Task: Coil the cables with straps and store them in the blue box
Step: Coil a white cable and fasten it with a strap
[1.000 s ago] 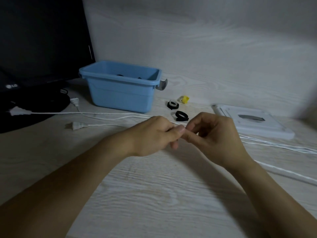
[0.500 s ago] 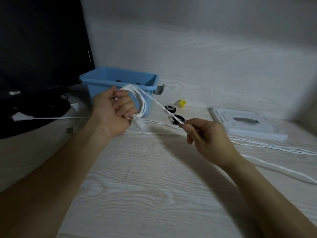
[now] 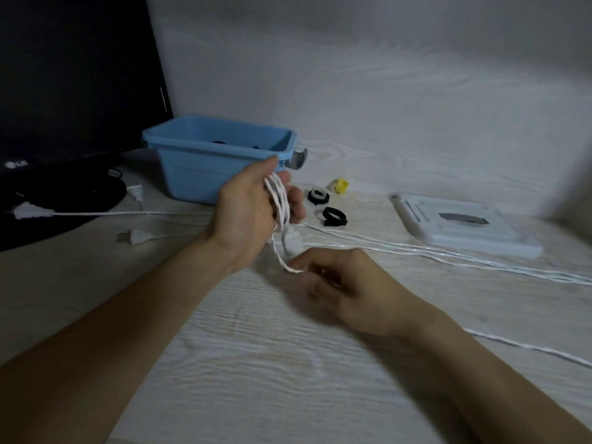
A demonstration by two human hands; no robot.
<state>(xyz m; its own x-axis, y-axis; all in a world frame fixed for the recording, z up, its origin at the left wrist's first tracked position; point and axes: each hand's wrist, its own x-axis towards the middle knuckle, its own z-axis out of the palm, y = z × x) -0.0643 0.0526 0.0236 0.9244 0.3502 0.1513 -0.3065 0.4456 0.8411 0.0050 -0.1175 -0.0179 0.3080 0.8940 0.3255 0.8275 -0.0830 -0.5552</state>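
Note:
My left hand point(image 3: 248, 208) is raised in front of the blue box point(image 3: 205, 173) and grips several loops of a white cable point(image 3: 279, 200), whose plug hangs just below my fingers. Lower and to the right, my right hand point(image 3: 344, 285) pinches the same cable where it drops from the coil. Dark items lie inside the box. Two black straps point(image 3: 334, 216) and a yellow one point(image 3: 340, 185) lie on the table right of the box.
More white cables point(image 3: 448, 254) run across the table to the right edge, and two white plugs point(image 3: 136, 237) lie at the left. A white flat lid point(image 3: 464, 222) sits at the right. A black monitor point(image 3: 73, 91) stands at the back left.
My hands were together pinching the cable; my left hand then rose with wound loops. My right hand has now dropped below the left, bringing the cable down under the coil.

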